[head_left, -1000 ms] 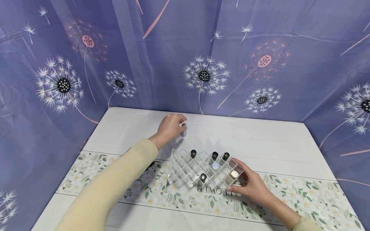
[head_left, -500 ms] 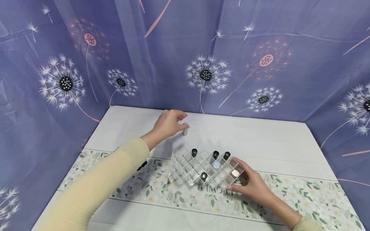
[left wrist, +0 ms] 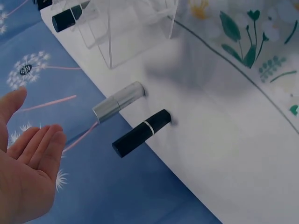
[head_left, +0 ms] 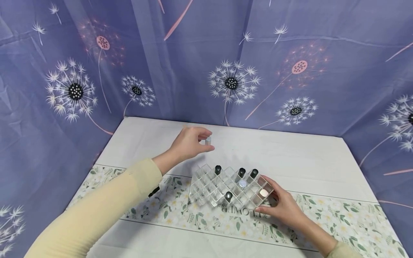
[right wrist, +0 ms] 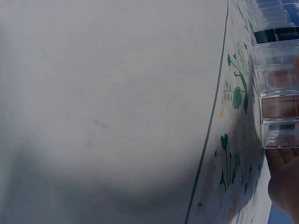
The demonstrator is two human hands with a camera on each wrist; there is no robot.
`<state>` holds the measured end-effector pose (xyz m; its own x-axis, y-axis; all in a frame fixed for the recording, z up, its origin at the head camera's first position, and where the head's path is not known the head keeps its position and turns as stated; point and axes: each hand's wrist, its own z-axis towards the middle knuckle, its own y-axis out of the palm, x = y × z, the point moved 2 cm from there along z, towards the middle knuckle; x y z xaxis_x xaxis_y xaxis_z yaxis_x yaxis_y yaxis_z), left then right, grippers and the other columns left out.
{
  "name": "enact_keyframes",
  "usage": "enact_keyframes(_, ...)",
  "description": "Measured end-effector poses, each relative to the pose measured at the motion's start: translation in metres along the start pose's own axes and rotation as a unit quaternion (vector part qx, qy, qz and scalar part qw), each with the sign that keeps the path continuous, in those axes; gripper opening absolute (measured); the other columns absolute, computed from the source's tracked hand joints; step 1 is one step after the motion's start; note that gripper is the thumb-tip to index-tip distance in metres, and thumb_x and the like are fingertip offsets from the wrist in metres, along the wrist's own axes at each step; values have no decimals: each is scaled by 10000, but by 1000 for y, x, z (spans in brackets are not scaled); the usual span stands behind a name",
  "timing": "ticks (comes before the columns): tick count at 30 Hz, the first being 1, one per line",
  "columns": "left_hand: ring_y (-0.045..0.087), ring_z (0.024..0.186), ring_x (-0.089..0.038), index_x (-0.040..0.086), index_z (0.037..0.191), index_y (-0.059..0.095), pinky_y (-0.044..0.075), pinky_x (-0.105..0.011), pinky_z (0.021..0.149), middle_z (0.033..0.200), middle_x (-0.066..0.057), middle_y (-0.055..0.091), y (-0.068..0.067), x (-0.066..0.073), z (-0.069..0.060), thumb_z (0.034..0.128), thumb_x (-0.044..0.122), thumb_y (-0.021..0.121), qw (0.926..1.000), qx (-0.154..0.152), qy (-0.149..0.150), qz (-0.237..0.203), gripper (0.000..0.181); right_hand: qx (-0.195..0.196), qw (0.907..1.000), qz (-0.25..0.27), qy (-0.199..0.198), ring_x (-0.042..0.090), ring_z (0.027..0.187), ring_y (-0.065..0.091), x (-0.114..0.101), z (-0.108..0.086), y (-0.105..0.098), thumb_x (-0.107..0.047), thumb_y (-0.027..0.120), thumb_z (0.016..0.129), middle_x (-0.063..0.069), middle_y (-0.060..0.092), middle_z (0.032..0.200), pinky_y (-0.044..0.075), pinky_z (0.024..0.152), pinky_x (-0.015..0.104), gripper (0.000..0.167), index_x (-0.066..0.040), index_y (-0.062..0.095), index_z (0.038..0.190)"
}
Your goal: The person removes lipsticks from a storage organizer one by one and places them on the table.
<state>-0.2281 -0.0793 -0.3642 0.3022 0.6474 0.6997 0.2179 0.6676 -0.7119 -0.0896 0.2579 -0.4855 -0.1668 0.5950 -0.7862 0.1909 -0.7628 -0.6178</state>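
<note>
My left hand (head_left: 190,144) reaches to the back of the table, thumb and fingers spread near an upright silver lipstick tube (head_left: 208,141). In the left wrist view this tube stands beside a black lipstick tube (left wrist: 141,133) with a pale band; the hand is apart from both. The head view does not show the black tube, perhaps behind the hand. My right hand (head_left: 285,207) holds the right end of a clear lipstick organizer (head_left: 197,190), thumb in front and fingers behind. Several black-capped lipsticks (head_left: 242,172), a lilac-capped one (head_left: 242,184) and a cream-capped one (head_left: 264,193) stand in its diamond slots.
The white table (head_left: 306,157) carries a floral band with printed lettering under the organizer. A purple-blue dandelion curtain (head_left: 180,71) hangs behind and at both sides. A small dark object (head_left: 154,191) shows beside the left sleeve.
My left hand has shifted slightly, its thumb and fingers spreading wider around the silver tube, while the forearm swung a little left. My right hand keeps hold of the organizer, which stays put.
</note>
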Motion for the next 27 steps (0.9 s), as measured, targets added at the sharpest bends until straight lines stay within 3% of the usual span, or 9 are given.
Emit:
enact_keyframes(14, 702, 1249, -246, 124, 1398, 717, 564, -390, 1084, 1362, -48, 735, 16, -6, -21, 866, 339, 924, 9998, -195, 92, -4, 610, -8, 10000, 22, -23, 483, 1325, 613, -1, 0, 0, -264, 989, 773, 268, 556, 1528, 506, 1087, 591, 1090, -104, 373, 1658)
enact_keyframes(27, 678, 1292, -253, 136, 1415, 706, 560, -406, 1090, 1408, -33, 709, 37, -6, -40, 860, 316, 931, 9988, -318, -46, -356, 625, -18, 10000, 16, -34, 471, 1324, 618, -1, 0, 0, -264, 987, 775, 265, 559, 1526, 504, 1089, 586, 1087, -113, 373, 1659)
